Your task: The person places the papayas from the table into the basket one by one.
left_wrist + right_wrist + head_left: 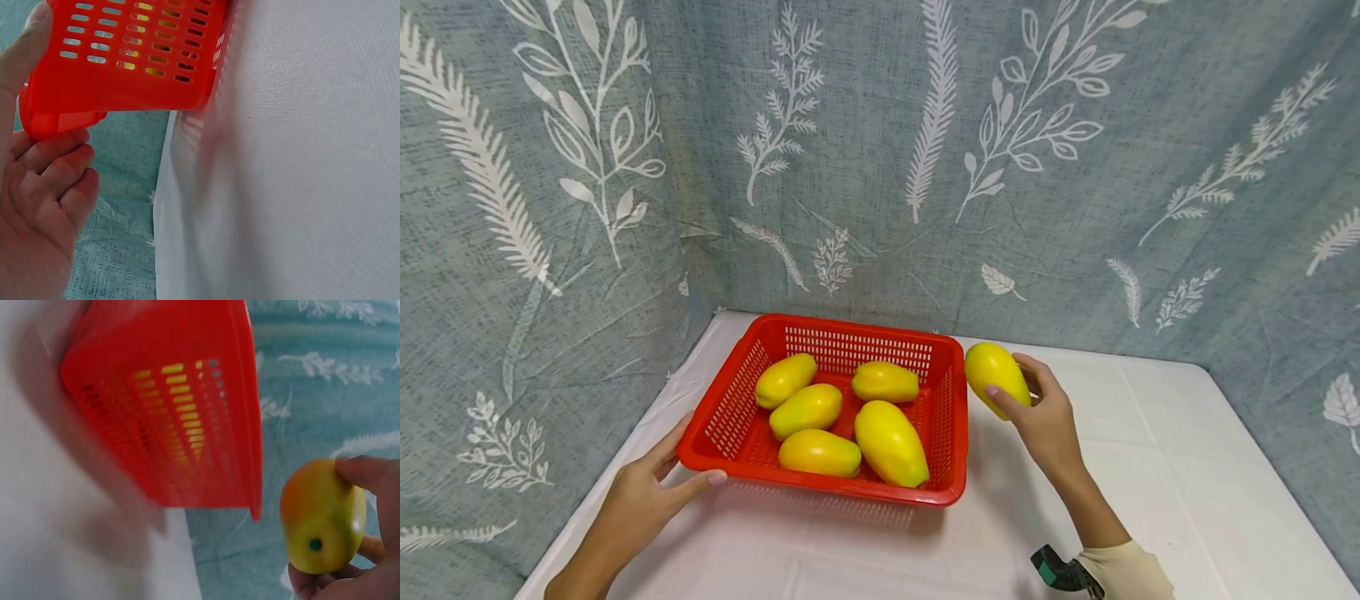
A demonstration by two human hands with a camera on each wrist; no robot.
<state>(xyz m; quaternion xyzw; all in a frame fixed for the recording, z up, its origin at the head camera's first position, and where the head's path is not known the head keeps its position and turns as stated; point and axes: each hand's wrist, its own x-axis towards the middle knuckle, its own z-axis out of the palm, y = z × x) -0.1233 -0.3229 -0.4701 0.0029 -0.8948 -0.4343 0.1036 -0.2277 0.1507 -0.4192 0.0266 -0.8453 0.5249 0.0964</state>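
A red plastic basket [835,492] with slotted walls stands on the white table, several yellow papayas lying in it, among them a large papaya [891,442] at the front right. At the basket's front left corner, my left hand [640,504] grips the rim, thumb on the near side and fingers round the left side. My right hand [1048,417] holds another papaya [996,375] just outside the basket's right rim, above the table. In the right wrist view this held papaya [322,512] shows an orange blush and a dark green stem spot, with thumb and fingers on opposite sides.
White cloth covers the table [1150,467], which extends to the right of the basket. Blue-grey curtains [865,167] with white leaf prints hang behind the table and on both sides. A dark band with a green face [1060,571] is on the right wrist.
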